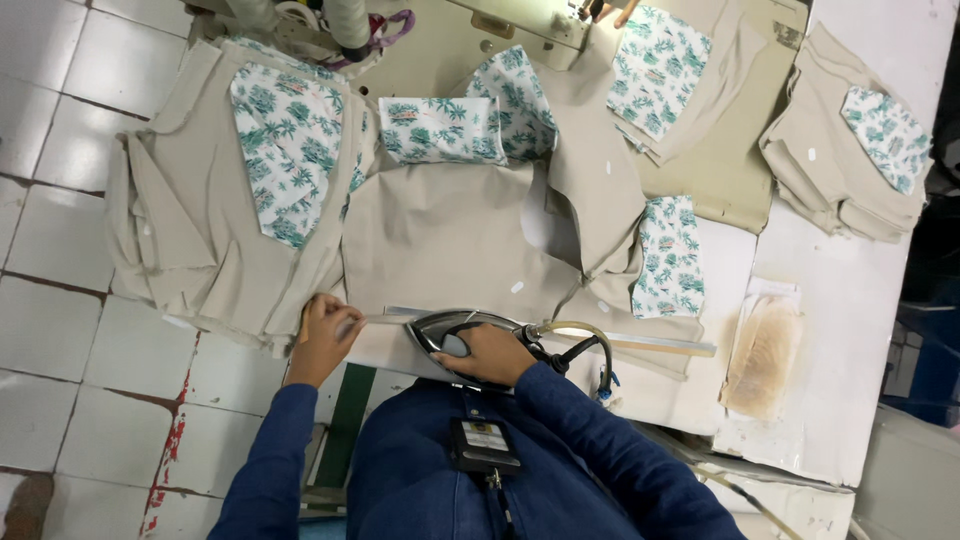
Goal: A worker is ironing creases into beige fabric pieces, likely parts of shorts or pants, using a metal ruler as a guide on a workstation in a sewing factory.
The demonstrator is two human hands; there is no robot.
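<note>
My right hand (492,353) grips the handle of a steam iron (440,328) whose tip points left along the near edge of a beige fabric piece (440,245). My left hand (322,335) pinches and holds down that fabric edge just left of the iron's tip. A long metal ruler (640,343) lies along the same edge, running right from under the iron. A hose (585,345) loops from the iron's back end. The beige piece has leaf-printed white and green pocket panels (440,130) at its far side.
A stack of beige pieces with printed panels (250,180) hangs off the table at left. More stacks lie at the far right (850,150) and back (690,90). A scorched white pad (765,350) lies at right. A sewing machine (520,20) stands behind. White floor tiles (70,150) are at left.
</note>
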